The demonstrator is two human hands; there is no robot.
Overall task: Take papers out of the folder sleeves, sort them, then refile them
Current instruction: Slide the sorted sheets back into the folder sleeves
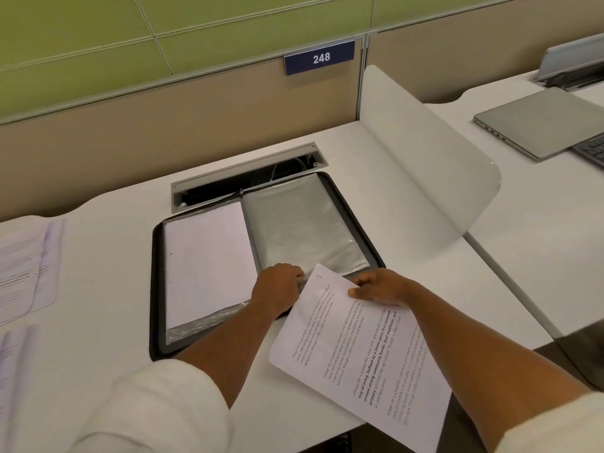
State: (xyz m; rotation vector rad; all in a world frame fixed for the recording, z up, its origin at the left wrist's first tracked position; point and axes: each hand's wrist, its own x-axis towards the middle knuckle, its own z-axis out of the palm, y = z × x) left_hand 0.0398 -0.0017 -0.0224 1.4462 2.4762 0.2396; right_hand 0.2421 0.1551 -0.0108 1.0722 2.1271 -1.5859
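A black display folder (157, 289) lies open on the white desk. Its left sleeve holds a blank white sheet (206, 263). The right sleeve (300, 223) is clear plastic and looks empty. My left hand (277, 287) grips the near bottom edge of the right sleeve. My right hand (379, 287) pinches the top edge of a printed sheet (356, 358), which lies tilted with its top corner over the folder's near right corner and its lower end past the desk's front edge.
Printed papers (26, 273) lie at the desk's left edge. A cable tray slot (248, 178) opens just behind the folder. A white curved divider (425, 152) stands on the right. Beyond it a closed laptop (539, 122) rests on the neighbouring desk.
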